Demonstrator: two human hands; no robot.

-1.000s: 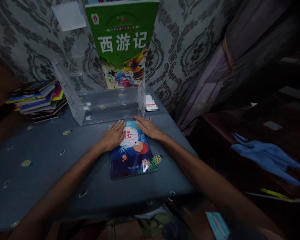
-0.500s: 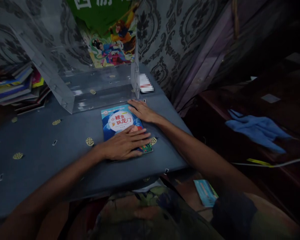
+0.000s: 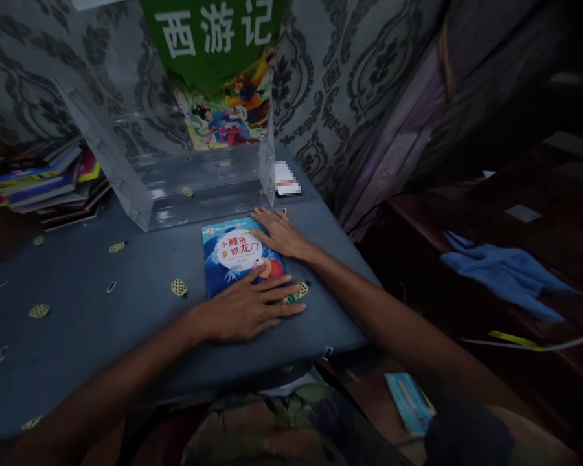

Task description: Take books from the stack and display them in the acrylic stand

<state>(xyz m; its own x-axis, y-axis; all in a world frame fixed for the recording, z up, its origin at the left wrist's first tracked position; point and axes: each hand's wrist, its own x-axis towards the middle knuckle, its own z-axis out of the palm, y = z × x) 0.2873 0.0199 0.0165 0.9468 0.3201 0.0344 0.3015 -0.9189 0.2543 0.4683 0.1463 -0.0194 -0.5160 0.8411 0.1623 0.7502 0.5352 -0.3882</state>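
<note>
A blue picture book (image 3: 223, 275) with a white title oval and a red fish lies face up on the grey-blue tablecloth. My left hand (image 3: 250, 307) rests flat across its lower edge, fingers spread and pointing right, covering the bottom of the cover. At the upper right edge of the book, my right hand (image 3: 279, 234) lies with its fingers stretched out, the fingertips over the corner. Neither hand grips anything.
Behind the book stands a clear acrylic stand (image 3: 201, 204) with a green-topped book (image 3: 223, 77) in it. Several stacked books (image 3: 53, 178) lie at the left. A white, blurred-out object (image 3: 286, 180) sits by the wall. To the right are a blue cloth (image 3: 505, 268) and, lower, a light-blue packet (image 3: 409, 402).
The view has tilted up a little, so everything sits lower. My left hand has slid down toward the book's lower edge, uncovering more of the red fish. My right hand stays at the upper corner.
</note>
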